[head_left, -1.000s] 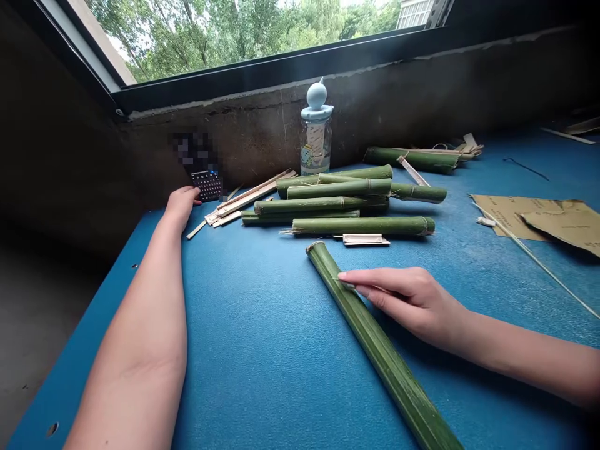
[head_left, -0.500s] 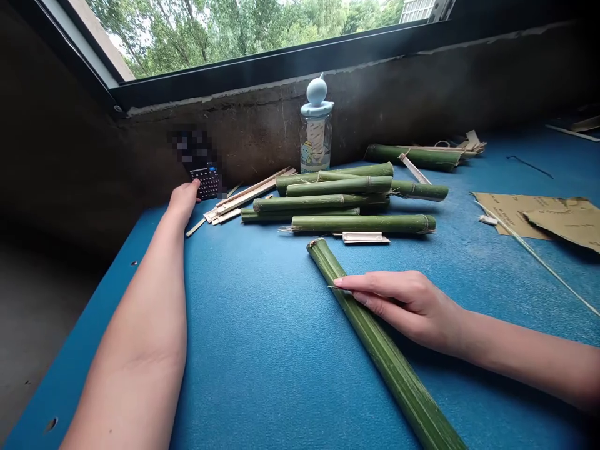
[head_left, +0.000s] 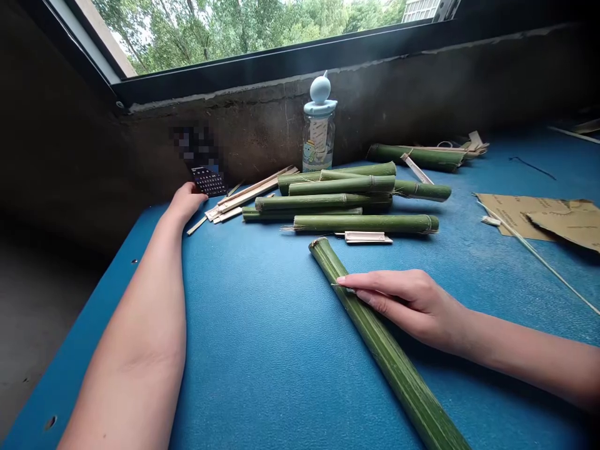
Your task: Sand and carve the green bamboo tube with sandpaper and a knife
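A green bamboo pole (head_left: 391, 356) lies slantwise on the blue table, its near end out of frame. Over its upper part rests my right hand (head_left: 412, 306), index finger stretched along the stalk. Between finger and thumb it pinches a small thin grey piece (head_left: 347, 289), perhaps a blade, against the bamboo; most of it is hidden. Far left, a dark phone (head_left: 209, 181) with a keyboard on its screen leans at the wall. My left hand (head_left: 185, 203) reaches out and grips its lower left corner; some fingers are hidden.
Several cut bamboo lengths (head_left: 347, 201) are piled at the back. Pale split strips (head_left: 255, 190) lie left of them, a clear bottle with a blue lid (head_left: 320, 134) behind. Brown cardboard (head_left: 529, 211) sits right. The table's left edge (head_left: 100, 312) runs beneath my left arm.
My left thumb has slipped off the screen's left side, and the hand sits lower at the phone's corner. The view has shifted slightly. My right hand stays at the same spot on the bamboo.
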Available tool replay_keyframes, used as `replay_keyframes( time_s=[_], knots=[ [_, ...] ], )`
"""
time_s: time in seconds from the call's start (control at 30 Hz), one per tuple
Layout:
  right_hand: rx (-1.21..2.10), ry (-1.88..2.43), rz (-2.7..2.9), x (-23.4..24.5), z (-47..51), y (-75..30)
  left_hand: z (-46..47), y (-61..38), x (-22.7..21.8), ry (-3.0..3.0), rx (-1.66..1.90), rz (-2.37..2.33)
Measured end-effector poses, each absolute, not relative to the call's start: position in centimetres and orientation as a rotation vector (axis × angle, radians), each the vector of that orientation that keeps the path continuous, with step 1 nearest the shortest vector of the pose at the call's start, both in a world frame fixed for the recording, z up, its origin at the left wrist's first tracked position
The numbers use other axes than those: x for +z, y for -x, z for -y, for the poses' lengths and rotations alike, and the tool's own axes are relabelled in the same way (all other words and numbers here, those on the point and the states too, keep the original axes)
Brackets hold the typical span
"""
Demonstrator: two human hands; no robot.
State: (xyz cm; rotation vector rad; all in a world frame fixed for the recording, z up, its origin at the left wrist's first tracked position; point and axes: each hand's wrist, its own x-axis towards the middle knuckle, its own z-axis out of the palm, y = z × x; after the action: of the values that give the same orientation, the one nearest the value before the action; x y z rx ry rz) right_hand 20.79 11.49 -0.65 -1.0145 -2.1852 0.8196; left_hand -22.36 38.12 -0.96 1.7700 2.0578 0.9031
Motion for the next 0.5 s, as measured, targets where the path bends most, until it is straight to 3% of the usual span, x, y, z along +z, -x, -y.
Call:
replay_keyframes(
  time_s=[0.5],
  knots=[
    [0.812, 1.041, 2.178, -0.62, -11.49, -20.85, -38.22, 22.16, -0.90, -1.734, 0.929, -2.045]
  ],
)
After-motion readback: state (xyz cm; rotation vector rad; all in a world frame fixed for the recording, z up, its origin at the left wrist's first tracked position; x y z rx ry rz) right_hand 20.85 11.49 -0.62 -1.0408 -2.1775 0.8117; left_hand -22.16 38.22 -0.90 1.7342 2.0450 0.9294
